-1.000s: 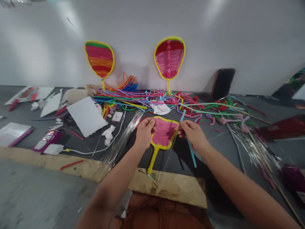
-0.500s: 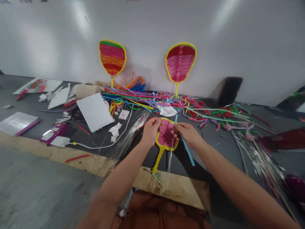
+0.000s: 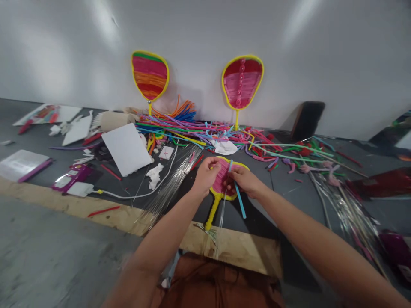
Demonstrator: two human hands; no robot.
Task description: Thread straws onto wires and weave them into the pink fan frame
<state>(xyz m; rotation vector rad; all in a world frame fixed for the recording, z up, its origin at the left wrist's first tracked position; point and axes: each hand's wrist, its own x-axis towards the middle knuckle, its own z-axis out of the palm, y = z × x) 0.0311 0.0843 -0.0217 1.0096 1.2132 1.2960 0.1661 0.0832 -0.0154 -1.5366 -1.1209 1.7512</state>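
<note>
A white wall (image 3: 192, 30) fills the upper part of the frame. Below it, the dark counter (image 3: 302, 196) crosses the middle, with brown paper (image 3: 234, 248) along its near edge at lower centre. A tangled pile of multicoloured pipe cleaners (image 3: 180, 126) lies across the centre of the counter. A bundle of silvery strands (image 3: 173, 186) lies left of the hands.

At upper centre-left stands a striped fan (image 3: 150, 77), green, pink, orange and red; at upper centre-right, a red-and-pink fan (image 3: 242, 83) with a central row of pink beads. Both are yellow-rimmed and upright before the wall.

The plain pink fan (image 3: 220, 182), also yellow-rimmed, is at frame centre, its yellow handle slanting down-left. The left hand (image 3: 206, 176) is closed on its upper left edge. The right hand (image 3: 245, 179), in front of its right side, pinches a blue pipe cleaner (image 3: 239, 199); contact between this hand and the fan cannot be determined.

A smartphone (image 3: 307, 121) leans against the wall at right. A red pipe cleaner (image 3: 103, 211) lies on the brown paper, lower left.
</note>
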